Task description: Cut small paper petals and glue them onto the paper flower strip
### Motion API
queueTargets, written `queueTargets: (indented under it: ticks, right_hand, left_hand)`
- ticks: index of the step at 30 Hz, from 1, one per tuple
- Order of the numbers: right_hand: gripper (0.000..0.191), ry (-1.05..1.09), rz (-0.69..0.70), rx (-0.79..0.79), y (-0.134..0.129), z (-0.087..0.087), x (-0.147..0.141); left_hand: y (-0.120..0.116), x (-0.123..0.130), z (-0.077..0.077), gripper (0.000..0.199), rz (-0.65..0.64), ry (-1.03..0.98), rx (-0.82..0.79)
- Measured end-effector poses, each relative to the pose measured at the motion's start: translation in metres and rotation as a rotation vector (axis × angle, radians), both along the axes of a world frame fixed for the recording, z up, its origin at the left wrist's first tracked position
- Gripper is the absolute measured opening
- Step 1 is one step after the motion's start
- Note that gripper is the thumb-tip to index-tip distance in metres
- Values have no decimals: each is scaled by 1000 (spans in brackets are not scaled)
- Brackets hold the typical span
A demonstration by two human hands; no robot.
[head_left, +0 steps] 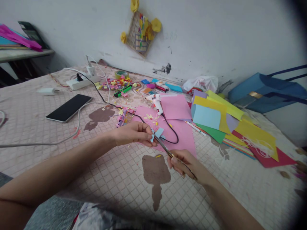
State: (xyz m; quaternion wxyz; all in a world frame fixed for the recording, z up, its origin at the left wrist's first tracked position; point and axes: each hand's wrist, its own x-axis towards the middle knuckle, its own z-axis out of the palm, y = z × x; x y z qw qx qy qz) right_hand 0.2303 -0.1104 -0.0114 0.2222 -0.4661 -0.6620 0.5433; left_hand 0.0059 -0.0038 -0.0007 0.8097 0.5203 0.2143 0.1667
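My left hand point(136, 134) pinches a small piece of light blue paper point(152, 138) between thumb and fingers. My right hand point(183, 163) is closed around scissors point(165, 147), whose blades reach up and left to that piece. Just beyond the blades is another light blue paper scrap point(159, 132). Beneath lies a pink paper sheet point(184, 137) with small yellow cut bits on it. A white glue gun point(157, 103) rests on the pink paper, its black cord curling close to the scissors.
Left of my hands lie a phone point(69, 108) and a white power strip point(81, 82) with cables across the table. Small paper flowers point(115, 84) are heaped at the back. Coloured paper sheets point(213, 111) and a blue bag point(266, 92) are at the right.
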Motion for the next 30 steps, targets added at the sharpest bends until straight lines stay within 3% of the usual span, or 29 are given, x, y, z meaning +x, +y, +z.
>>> queueTargets:
  ticks: [30]
  right_hand:
    - [49, -53, -64, -18, 1, 1, -3]
  left_hand:
    - [-2, 2, -2, 17, 27, -12, -26]
